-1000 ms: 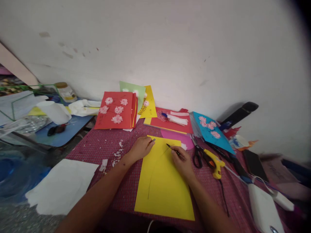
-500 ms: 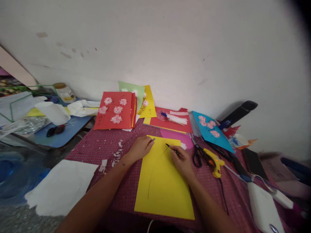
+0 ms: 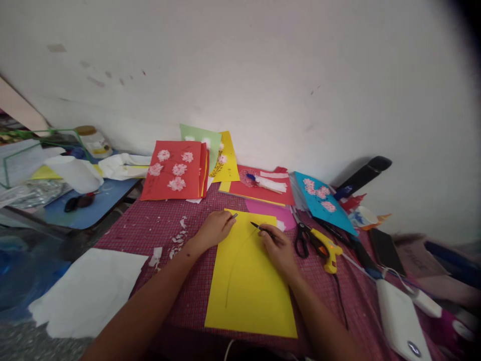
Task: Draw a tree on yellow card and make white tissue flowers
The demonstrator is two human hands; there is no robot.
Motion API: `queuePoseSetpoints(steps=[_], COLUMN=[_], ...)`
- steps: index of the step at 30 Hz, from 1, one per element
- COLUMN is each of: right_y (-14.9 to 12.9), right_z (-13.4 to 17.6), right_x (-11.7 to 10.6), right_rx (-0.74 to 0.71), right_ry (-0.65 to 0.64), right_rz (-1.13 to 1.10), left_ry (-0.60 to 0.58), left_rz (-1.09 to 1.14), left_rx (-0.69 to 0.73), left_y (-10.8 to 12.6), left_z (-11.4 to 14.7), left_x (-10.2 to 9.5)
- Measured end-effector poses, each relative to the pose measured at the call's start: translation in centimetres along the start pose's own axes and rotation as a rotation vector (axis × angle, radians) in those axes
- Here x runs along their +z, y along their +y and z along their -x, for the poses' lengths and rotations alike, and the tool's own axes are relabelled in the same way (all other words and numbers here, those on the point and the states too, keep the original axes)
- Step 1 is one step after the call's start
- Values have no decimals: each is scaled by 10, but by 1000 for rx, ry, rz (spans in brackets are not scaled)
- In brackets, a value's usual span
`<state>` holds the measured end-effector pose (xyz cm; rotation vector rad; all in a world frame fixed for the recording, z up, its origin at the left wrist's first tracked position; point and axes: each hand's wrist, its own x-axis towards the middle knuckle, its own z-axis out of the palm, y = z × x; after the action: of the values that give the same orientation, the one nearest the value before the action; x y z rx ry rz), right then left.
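A sheet of yellow paper (image 3: 251, 296) lies on the table, with a long thin curved dark line drawn on it. My right hand (image 3: 278, 250) rests on the upper right of the sheet, fingers closed round a black brush pen (image 3: 259, 227). Its dark tip points left, at or just over the paper near the curve's top end. At the sheet's upper left corner is my left hand (image 3: 215, 229), pinching a small grey piece (image 3: 235, 215) that looks like a pen cap.
Flower-decorated red cards (image 3: 173, 170) lean on the wall, beside green and yellow ones. Black scissors (image 3: 301, 240), a yellow glue gun (image 3: 328, 248) and a blue card (image 3: 319, 200) lie to the right. Paper scraps (image 3: 178, 238) and a white sheet (image 3: 90, 291) are on the left.
The pen tip has shifted slightly left across the yellow paper. My left hand stays at the corner. The whole view has moved a little.
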<state>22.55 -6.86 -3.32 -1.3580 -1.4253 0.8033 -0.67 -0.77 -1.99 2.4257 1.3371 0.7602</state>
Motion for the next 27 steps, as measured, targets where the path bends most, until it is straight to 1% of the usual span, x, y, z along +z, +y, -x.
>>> queuePoseSetpoints(steps=[3,7,9,13,17,27], right_y=[1,0,-1,-3,-3,-2], right_z=[0,0,1,1,0,-1], right_x=[1,0,-1,-4,-5,-4], right_rx=[13,-6,-19,-21,4,0], right_ry=[9,-31,-39,19,91,111], right_rz=[-1,-11,17,102,89,85], left_ry=[-9,-6,-6,-7,-5,-7], left_rz=[-2,-7,-7,-2,-13,-12], left_rx=[0,-4,0,9,13,20], left_y=[-1,0,1,2,2,0], left_z=[0,0,0,0,0,0], left_x=[1,0,-1,-3,-3,-2])
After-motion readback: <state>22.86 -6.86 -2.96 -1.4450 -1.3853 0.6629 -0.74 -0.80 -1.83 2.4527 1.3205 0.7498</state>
